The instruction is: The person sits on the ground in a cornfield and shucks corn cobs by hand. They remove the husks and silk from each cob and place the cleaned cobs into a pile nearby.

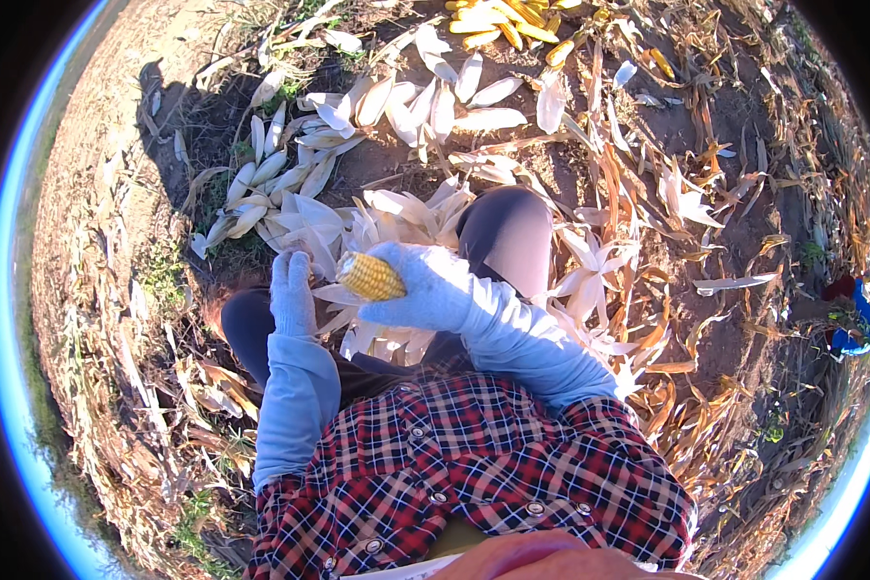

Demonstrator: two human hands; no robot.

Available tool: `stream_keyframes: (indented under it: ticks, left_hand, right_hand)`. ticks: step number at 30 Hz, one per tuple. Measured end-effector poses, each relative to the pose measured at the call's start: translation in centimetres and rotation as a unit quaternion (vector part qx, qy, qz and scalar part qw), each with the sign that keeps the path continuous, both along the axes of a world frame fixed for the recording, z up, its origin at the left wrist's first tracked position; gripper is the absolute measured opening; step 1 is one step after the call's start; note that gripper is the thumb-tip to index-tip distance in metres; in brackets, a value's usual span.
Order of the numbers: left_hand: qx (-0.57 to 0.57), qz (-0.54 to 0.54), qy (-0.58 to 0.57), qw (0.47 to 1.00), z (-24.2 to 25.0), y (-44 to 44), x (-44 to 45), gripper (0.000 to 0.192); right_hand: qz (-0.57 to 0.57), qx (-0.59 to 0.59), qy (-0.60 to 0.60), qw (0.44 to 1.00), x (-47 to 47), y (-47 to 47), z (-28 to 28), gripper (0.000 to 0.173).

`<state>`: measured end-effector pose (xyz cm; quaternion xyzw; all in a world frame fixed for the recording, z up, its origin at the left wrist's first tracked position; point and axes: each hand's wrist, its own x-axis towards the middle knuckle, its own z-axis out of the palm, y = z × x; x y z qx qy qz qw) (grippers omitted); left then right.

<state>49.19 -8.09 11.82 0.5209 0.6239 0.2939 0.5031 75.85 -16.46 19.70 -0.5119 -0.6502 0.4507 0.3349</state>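
A yellow ear of corn (372,278), its husk off, points leftward out of my right hand (429,286), which grips its other end in a pale knit glove. My left hand (292,293), gloved alike, is just left of the cob and apart from it, above my bent knee. Its fingers point away from me, beside a pale corn husk (317,250); whether they pinch that husk cannot be made out. Below and beyond both hands, opened dry husks (406,210) pile up between my legs.
Yellow husked ears (507,22) lie heaped at the far side. Ears still in pale husks (257,185) lie ahead to the left. Dry stalks and leaves (667,326) litter the soil on the right. A blue and red item (857,319) sits at the far right.
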Motion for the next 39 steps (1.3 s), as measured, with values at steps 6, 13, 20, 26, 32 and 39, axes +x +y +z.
stream_keyframes:
  ticks: [6,13,20,26,32,39]
  left_hand:
    - [0.143,-0.342,0.282,0.885,-3.6,4.3,3.6,0.044]
    - [0.126,-0.404,0.242,0.873,-7.1,8.4,7.4,0.039]
    - [0.063,-0.402,0.266,0.874,-7.7,11.7,8.5,0.04]
    - [0.063,-0.404,0.263,0.874,-8.1,14.1,9.4,0.042]
    - [0.033,-0.413,0.262,0.872,-8.6,15.4,9.7,0.045]
    - [0.046,-0.412,0.275,0.867,-7.6,15.2,9.8,0.046]
  right_hand:
    - [-0.384,-0.035,0.413,0.825,18.4,5.3,-3.5,0.052]
    - [-0.369,-0.461,0.246,0.769,24.8,12.3,-22.9,0.044]
    - [-0.486,-0.054,0.459,0.742,37.3,30.4,-28.0,0.055]
    - [-0.309,-0.187,-0.329,0.873,35.7,35.7,-36.4,0.063]
    - [-0.046,-0.234,-0.616,0.751,32.4,36.6,-42.1,0.062]
    - [-0.017,-0.252,-0.618,0.745,31.1,34.7,-40.1,0.061]
